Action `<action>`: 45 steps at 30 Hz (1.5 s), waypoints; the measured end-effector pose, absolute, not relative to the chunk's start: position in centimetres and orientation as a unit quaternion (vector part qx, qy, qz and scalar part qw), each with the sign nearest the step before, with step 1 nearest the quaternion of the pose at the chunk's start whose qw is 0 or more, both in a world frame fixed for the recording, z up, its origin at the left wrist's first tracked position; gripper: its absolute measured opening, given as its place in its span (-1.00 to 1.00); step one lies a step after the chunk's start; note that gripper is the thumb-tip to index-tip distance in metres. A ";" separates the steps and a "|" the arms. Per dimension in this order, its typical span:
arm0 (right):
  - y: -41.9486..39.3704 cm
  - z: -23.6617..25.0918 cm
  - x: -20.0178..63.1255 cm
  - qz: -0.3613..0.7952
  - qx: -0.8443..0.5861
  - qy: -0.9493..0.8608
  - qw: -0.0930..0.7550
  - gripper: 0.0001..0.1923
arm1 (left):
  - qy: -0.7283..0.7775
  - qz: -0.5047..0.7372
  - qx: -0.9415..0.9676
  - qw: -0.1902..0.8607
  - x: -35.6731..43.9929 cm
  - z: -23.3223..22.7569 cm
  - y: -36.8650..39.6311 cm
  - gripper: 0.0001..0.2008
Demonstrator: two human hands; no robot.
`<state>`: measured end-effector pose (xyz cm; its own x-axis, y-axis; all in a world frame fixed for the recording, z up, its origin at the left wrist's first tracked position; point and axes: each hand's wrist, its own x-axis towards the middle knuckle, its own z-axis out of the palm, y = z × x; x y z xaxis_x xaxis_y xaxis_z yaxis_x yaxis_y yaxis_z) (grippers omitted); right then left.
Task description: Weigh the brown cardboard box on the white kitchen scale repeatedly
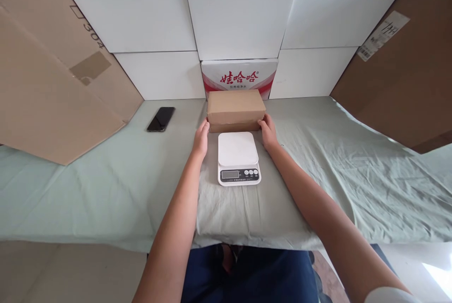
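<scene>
Both hands hold a shut brown box (236,109) at its ends: left hand (201,139) at 9 o'clock, right hand (268,132) at 3 o'clock. A white scale (238,158) sits at 6 o'clock of it on the counter (106,185).

A makeshift packing or parcel-weighing station: a desk (106,190) draped in pale green cloth, walled in by white boxes (243,11) and brown cardboard sheets (52,86) (one bears a shipping label), with a small digital scale (238,158) at its centre.
</scene>
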<state>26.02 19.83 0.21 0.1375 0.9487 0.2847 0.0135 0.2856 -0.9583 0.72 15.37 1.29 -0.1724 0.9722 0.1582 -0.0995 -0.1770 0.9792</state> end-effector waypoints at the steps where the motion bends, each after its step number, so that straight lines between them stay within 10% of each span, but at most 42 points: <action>1: 19.7 0.3 26.0 0.383 -0.453 -0.535 0.601 -0.59 | 0.463 0.607 0.473 0.441 0.7 1.3 15.4 -0.46; 45: 3.8 1.7 26.8 0.379 -0.385 -0.592 0.598 -0.20 | 0.418 0.665 0.482 0.388 1.6 0.5 -0.2 -0.32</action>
<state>26.76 3.76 1.70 0.0118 0.9091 0.4165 0.0027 0.4165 -0.9091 1.57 -0.20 0.52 -0.2339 0.9193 0.3163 -0.1122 -0.3487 0.9305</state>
